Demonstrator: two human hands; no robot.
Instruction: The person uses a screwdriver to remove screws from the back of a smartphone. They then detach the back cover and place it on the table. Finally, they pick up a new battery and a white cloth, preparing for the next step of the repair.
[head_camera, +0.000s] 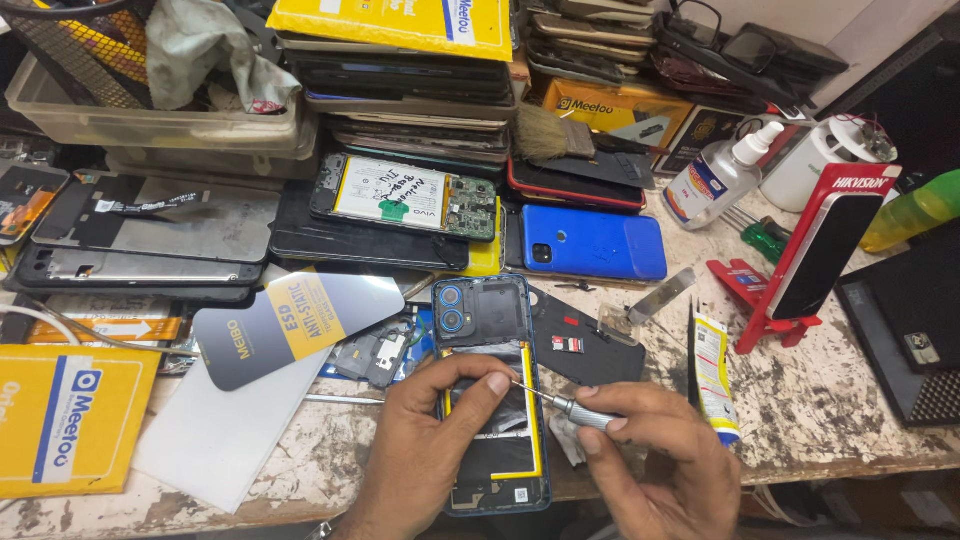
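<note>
Worn, paint-chipped workbench (820, 400), whitish top with dark scuffs. Lying directly on it: opened blue phone (492, 400) at front centre; blue phone back cover (595, 243) behind; yellow packet (65, 420) at front left; white sheet (225, 430) beside it; red phone stand (765, 310) holding a dark phone at right; clear spray bottle (715, 178); small tube (714, 375); green-handled screwdrivers (762, 238); black tray (900, 340) at far right.

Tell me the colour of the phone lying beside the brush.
Bright blue phone, back up, clearest in the head view.
</note>
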